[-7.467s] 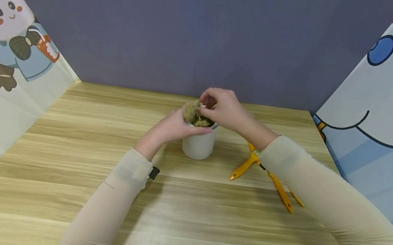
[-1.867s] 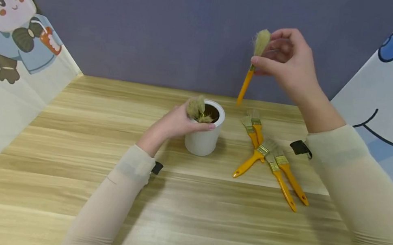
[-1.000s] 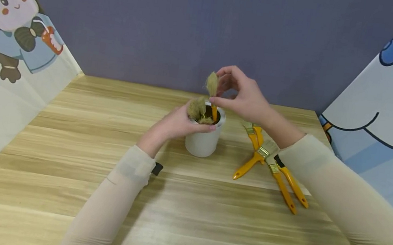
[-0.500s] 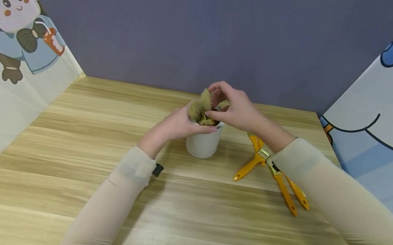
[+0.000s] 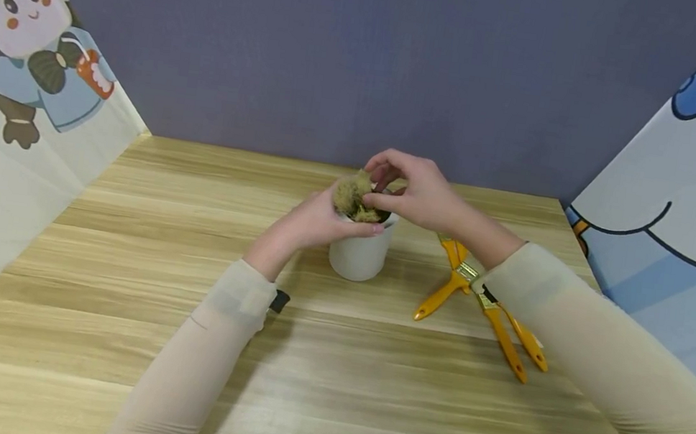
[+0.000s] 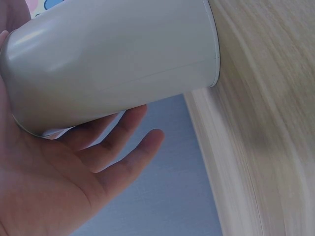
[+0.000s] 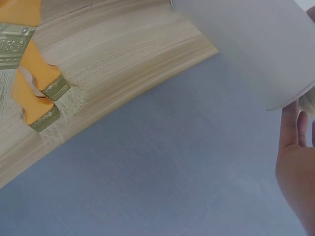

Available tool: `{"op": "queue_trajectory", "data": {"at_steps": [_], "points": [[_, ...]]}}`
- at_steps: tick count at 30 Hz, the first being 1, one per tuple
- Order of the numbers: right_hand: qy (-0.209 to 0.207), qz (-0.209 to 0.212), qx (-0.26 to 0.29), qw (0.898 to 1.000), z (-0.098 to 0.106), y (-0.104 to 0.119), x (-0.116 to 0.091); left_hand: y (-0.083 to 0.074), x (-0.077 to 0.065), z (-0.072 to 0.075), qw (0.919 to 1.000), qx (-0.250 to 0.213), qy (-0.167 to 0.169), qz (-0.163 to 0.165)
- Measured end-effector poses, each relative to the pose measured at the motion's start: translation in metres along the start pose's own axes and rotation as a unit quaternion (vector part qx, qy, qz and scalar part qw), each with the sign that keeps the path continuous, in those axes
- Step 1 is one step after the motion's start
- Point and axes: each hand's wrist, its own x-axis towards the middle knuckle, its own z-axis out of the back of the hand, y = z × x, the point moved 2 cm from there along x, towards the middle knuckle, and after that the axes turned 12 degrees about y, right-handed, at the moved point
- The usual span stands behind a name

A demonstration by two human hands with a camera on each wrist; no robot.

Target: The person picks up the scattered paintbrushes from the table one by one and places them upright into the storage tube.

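Observation:
A white cylindrical cup (image 5: pixel 359 253) stands on the wooden table, with paintbrushes in it, bristles up (image 5: pixel 347 196). My left hand (image 5: pixel 310 221) holds the cup near its rim, thumb along the front; in the left wrist view, fingers (image 6: pixel 125 164) reach behind the smooth white cup wall (image 6: pixel 113 59). Over the cup's mouth, my right hand (image 5: pixel 419 193) pinches a paintbrush (image 5: pixel 362 180) close to its bristles. That brush's handle is hidden inside the cup and behind the fingers.
Several orange-handled flat paintbrushes (image 5: pixel 439 298) lie overlapping on the table right of the cup, partly under my right forearm. Their bristle ends (image 7: pixel 54 115) show in the right wrist view. A grey-blue wall (image 5: pixel 276 56) rises behind the table, with printed panels at both sides.
My right hand brought a paintbrush from the upper right over to the cup and lowered it in, handle first. Its bristles now sit lower, beside the others. The left hand stays on the cup.

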Motion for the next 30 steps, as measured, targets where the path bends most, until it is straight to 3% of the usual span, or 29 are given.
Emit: {"op": "queue_trajectory", "data": {"at_steps": [6,15,30], "points": [[0.009,-0.011,0.035,0.999,0.007,0.000,-0.002,-0.002,0.003,0.001,1.0000,-0.002,-0.003,-0.001],[0.022,-0.005,0.044,0.999,0.015,-0.002,-0.003,-0.003,0.008,0.001,1.0000,-0.002,0.000,-0.003],[0.023,-0.012,0.025,0.999,0.047,-0.013,-0.012,-0.003,0.015,-0.001,0.9995,0.005,-0.029,0.012]]}}
